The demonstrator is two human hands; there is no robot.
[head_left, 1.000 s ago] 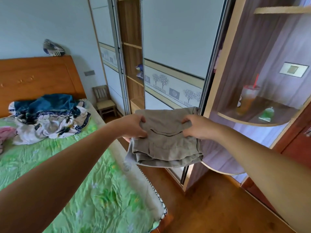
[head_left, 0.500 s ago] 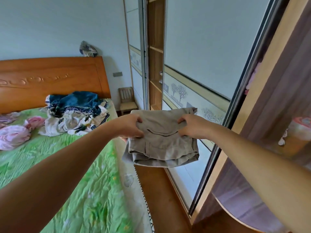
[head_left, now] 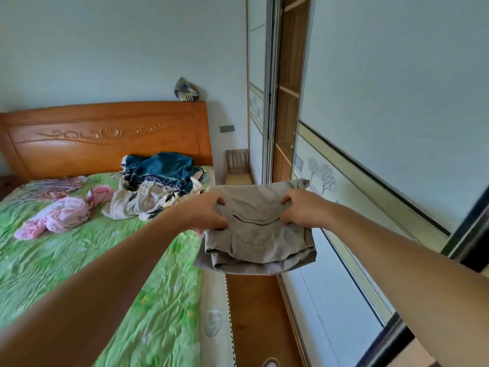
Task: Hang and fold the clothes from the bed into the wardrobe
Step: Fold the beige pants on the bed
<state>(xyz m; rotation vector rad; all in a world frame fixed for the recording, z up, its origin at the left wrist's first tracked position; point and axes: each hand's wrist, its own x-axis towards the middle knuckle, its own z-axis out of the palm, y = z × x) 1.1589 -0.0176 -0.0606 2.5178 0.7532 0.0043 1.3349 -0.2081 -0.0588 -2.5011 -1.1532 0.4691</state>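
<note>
Wood-framed and pale-panelled, the wardrobe (head_left: 383, 102) fills the right side with one shelved bay (head_left: 289, 115) open, while the green-covered bed (head_left: 79, 260) carries a heap of unsorted clothes (head_left: 158, 181). Between them the folded khaki garment (head_left: 258, 239), probably shorts, is held out in the air, likely so its folds survive the carry. Left hand (head_left: 206, 213) and right hand (head_left: 301, 210) each grip its top edge, fingers curled into cloth; no lettering is legible.

The bed (head_left: 214, 300) wore a green sheet (head_left: 66, 263). Right below the headboard (head_left: 105, 133) lay a blue-and-white clothes pile (head_left: 158, 186), a purple cloth (head_left: 50, 185) nearby, a pink garment (head_left: 63, 214) farther from the headboard.
</note>
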